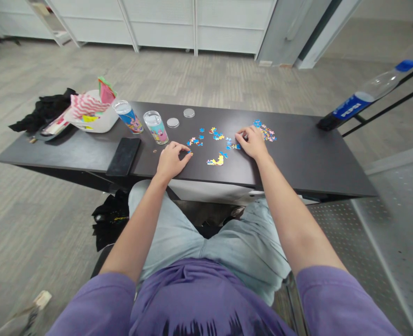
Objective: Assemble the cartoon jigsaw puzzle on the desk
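Observation:
Thumb and forefinger of my left hand (173, 160) close on a small blue-and-yellow jigsaw puzzle piece (191, 152) at the table top. My right hand (253, 142) rests with curled fingers beside a few blue puzzle pieces (233, 146); whatever lies under its fingertips is hidden. Between the hands are a joined yellow section (216, 161), a cluster of blue and yellow pieces (217, 134) and a loose group of blue and red pieces (195, 141). Behind the right hand spreads a pile of mixed pieces (267, 133).
Two clear cartoon-printed canisters (156, 128) (129, 117) stand left, with metal lids (173, 122) (189, 113) nearby. A black phone (124, 157) lies at the front edge. Farther left is a white basket (103, 122) with packets; a Pepsi bottle (355, 105) stands at the right end.

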Available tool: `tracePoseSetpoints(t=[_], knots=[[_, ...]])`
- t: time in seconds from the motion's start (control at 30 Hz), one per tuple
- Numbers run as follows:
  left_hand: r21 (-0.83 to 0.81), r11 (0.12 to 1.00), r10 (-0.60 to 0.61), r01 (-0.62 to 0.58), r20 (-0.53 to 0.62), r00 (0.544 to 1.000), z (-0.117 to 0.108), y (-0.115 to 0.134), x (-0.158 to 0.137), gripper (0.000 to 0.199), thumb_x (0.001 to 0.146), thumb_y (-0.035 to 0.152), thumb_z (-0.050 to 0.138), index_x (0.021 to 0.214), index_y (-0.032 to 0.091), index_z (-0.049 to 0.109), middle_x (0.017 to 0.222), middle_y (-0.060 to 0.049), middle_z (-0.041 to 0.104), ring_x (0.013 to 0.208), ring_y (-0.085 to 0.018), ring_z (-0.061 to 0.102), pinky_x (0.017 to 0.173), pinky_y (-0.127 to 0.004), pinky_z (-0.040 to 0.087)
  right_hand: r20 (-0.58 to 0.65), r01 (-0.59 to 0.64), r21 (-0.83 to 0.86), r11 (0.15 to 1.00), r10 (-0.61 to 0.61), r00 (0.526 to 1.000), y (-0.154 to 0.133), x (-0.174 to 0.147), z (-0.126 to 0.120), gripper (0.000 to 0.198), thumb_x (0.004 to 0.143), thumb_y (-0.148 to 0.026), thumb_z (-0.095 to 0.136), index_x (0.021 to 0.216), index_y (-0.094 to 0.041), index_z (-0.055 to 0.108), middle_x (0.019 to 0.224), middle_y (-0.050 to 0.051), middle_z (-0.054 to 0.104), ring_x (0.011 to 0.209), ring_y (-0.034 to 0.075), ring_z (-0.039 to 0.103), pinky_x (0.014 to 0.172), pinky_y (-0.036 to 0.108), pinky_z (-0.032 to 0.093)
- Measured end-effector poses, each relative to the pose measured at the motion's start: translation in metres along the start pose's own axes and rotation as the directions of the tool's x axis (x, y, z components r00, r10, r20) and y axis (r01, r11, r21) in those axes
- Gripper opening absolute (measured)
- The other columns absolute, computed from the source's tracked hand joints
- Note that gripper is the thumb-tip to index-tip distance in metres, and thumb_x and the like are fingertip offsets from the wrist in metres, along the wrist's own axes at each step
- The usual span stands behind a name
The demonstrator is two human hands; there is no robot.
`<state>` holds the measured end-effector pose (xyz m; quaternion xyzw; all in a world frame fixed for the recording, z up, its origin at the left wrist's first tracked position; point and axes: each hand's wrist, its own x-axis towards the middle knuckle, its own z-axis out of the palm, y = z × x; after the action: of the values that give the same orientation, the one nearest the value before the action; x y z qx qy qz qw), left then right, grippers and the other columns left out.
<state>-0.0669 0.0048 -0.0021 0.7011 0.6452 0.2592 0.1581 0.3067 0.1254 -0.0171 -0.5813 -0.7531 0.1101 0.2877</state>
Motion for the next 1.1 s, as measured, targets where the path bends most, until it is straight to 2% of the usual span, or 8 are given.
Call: tracePoseSetpoints(t=[0.2, 0.3, 0.43, 0.5, 0.67, 0.87, 1.0, 1.1], knots=[[0.005, 1.000, 0.008, -0.008, 0.010, 1.000, -0.001, -0.005, 0.000, 0.030, 0.121, 0.030, 0.065, 0.125, 0.034, 0.095, 0.137, -0.012, 0.083, 0.134, -0.035, 0.077, 0.128, -0.054, 0.060, -0.024, 0.011, 0.003, 1.000, -0.011, 1.000, 0.005, 0.000, 0.005, 0.017, 0.115, -0.043, 0.070, 0.118, -0.031, 0.082, 0.132, 0.019, 0.084, 0.136, 0.048, 0.073, 0.132, 0.071, 0.055], [-0.007, 1.000, 0.004, -0.004, 0.020, 1.000, -0.004, -0.004, 0.003, 0.037, 0.125, 0.029, 0.057, 0.123, 0.032, 0.094, 0.137, -0.012, 0.083, 0.133, -0.034, 0.077, 0.126, -0.053, 0.060, -0.024, 0.017, 0.001, 1.000, -0.017, 1.000, 0.006, 0.000, 0.006, 0.017, 0.117, -0.041, 0.070, 0.121, -0.030, 0.082, 0.133, 0.019, 0.085, 0.138, 0.048, 0.074, 0.132, 0.069, 0.054], [-0.013, 1.000, -0.024, 0.025, 0.014, 1.000, -0.006, 0.002, 0.003, 0.017, 0.119, 0.032, 0.073, 0.123, 0.028, 0.089, 0.137, -0.011, 0.082, 0.118, -0.029, 0.076, 0.120, -0.048, 0.062, -0.012, 0.011, -0.001, 1.000, -0.011, 1.000, 0.005, 0.000, 0.006, 0.016, 0.118, -0.041, 0.070, 0.121, -0.030, 0.082, 0.134, 0.020, 0.086, 0.139, 0.047, 0.075, 0.132, 0.067, 0.055], [-0.002, 0.999, -0.038, 0.038, 0.002, 0.999, -0.006, 0.004, 0.002, 0.009, 0.114, 0.034, 0.080, 0.119, 0.029, 0.086, 0.138, -0.011, 0.082, 0.117, -0.030, 0.075, 0.119, -0.049, 0.063, -0.006, 0.013, 0.006, 1.000, -0.012, 1.000, 0.005, 0.000, 0.006, 0.017, 0.118, -0.043, 0.071, 0.120, -0.030, 0.082, 0.133, 0.020, 0.087, 0.138, 0.047, 0.075, 0.131, 0.067, 0.056], [-0.003, 0.999, -0.034, 0.034, 0.006, 0.999, -0.004, 0.001, 0.002, 0.017, 0.118, 0.032, 0.071, 0.115, 0.032, 0.088, 0.131, -0.011, 0.081, 0.119, -0.033, 0.076, 0.118, -0.053, 0.063, -0.015, 0.016, 0.019, 1.000, -0.015, 1.000, 0.008, 0.000, 0.006, 0.020, 0.119, -0.051, 0.070, 0.116, -0.034, 0.081, 0.129, 0.017, 0.087, 0.130, 0.046, 0.076, 0.131, 0.069, 0.057], [0.030, 1.000, -0.002, 0.002, 0.004, 1.000, 0.001, -0.003, 0.014, 0.025, 0.120, 0.026, 0.067, 0.120, 0.034, 0.091, 0.134, -0.010, 0.082, 0.127, -0.034, 0.079, 0.115, -0.050, 0.063, 0.009, -0.035, -0.011, 0.999, 0.035, 0.999, 0.013, 0.001, 0.006, 0.041, 0.128, -0.065, 0.057, 0.120, -0.032, 0.080, 0.134, 0.018, 0.086, 0.136, 0.045, 0.076, 0.132, 0.067, 0.055], [0.083, 0.995, 0.048, -0.050, 0.022, 0.999, 0.002, 0.007, 0.029, 0.028, 0.121, 0.023, 0.067, 0.126, 0.031, 0.093, 0.139, -0.011, 0.085, 0.126, -0.034, 0.083, 0.110, -0.047, 0.064, 0.001, -0.071, -0.008, 0.997, 0.071, 0.997, 0.016, 0.000, 0.007, 0.060, 0.131, -0.081, 0.044, 0.123, -0.034, 0.080, 0.139, 0.018, 0.086, 0.142, 0.046, 0.076, 0.133, 0.068, 0.053], [0.115, 0.990, 0.083, -0.081, -0.012, 0.997, 0.004, 0.018, 0.039, 0.028, 0.124, 0.027, 0.066, 0.128, 0.032, 0.093, 0.142, -0.011, 0.086, 0.126, -0.035, 0.084, 0.110, -0.048, 0.064, -0.022, -0.063, 0.014, 0.998, 0.063, 0.998, 0.018, -0.002, 0.008, 0.077, 0.130, -0.093, 0.030, 0.126, -0.034, 0.080, 0.142, 0.019, 0.087, 0.146, 0.046, 0.075, 0.134, 0.069, 0.053]])
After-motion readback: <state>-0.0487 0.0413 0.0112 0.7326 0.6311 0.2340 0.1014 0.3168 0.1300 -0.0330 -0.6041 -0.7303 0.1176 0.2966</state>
